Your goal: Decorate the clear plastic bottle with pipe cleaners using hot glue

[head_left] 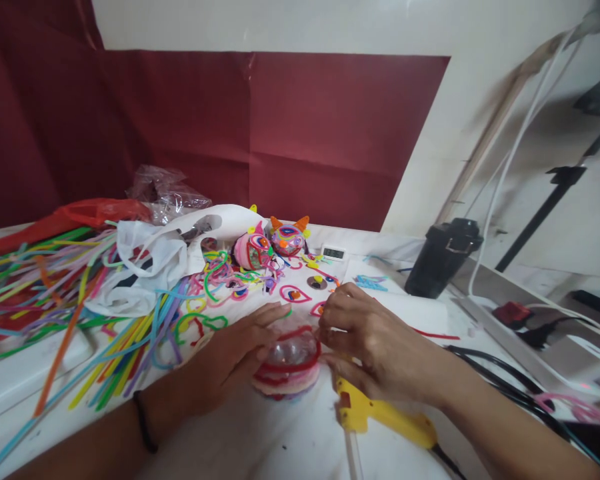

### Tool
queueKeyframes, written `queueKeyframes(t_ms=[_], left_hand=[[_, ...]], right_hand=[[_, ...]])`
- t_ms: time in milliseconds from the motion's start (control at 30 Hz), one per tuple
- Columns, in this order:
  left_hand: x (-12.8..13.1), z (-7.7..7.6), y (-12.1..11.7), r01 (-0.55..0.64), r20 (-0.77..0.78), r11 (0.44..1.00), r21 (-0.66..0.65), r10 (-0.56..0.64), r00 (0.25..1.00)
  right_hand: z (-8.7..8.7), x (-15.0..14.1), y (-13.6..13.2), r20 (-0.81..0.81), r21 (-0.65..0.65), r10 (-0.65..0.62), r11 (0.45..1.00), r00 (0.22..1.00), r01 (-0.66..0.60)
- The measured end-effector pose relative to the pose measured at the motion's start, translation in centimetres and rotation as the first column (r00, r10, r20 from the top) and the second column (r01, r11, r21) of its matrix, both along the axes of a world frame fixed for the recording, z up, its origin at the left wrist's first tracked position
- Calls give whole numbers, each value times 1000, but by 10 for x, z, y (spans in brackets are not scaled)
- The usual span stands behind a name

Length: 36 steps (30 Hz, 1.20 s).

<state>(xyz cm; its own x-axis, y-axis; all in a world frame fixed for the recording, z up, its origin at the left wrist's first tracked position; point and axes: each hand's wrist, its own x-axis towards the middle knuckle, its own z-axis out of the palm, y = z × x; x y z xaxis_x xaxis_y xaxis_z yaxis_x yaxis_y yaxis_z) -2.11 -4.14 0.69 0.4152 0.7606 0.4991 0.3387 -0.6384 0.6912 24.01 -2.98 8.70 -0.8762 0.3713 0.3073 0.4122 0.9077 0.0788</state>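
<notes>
Well, at lower right of centre I see a yellow glue gun (405, 421). Just beyond, low centre, sits a clear, pink-banded ball (287, 383); the left hand (245, 347) lies against it, fingers extended. The right hand (365, 333) curls at its red rim; I cannot tell whether it pinches. Farther, mid-frame, a digital display (334, 253) shows digits too small to read.

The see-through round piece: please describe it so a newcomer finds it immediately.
On the white tabletop, look between the left hand and right hand. The round piece sits there; unlike the two colourful balls behind it, it shows a bare see-through area ringed in red.
</notes>
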Motion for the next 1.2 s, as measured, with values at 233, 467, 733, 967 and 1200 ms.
queueKeyframes(t_ms=[233, 467, 733, 967, 1200], left_hand=[[13, 8, -6, -103, 23, 994, -32, 103, 994], [24, 8, -2, -72, 256, 966, -250, 138, 957], [31, 18, -3, -32, 335, 918, -395, 177, 926], [28, 16, 4, -14, 392, 920, -393, 181, 902], [21, 16, 8, 18, 276, 893, -451, 121, 953]], right_hand=[[-1, 0, -3, -4, 12, -8, 1000, 1000, 9], [-2, 1, -5, -13, 9, -4, 1000, 1000, 4], [-4, 6, -7, 14, 54, -2, 999, 1000, 1], [-8, 7, -7, -53, 16, -1, 1000, 999, 2], [-13, 10, -2, -211, -136, 7, 990, 978, -36]])
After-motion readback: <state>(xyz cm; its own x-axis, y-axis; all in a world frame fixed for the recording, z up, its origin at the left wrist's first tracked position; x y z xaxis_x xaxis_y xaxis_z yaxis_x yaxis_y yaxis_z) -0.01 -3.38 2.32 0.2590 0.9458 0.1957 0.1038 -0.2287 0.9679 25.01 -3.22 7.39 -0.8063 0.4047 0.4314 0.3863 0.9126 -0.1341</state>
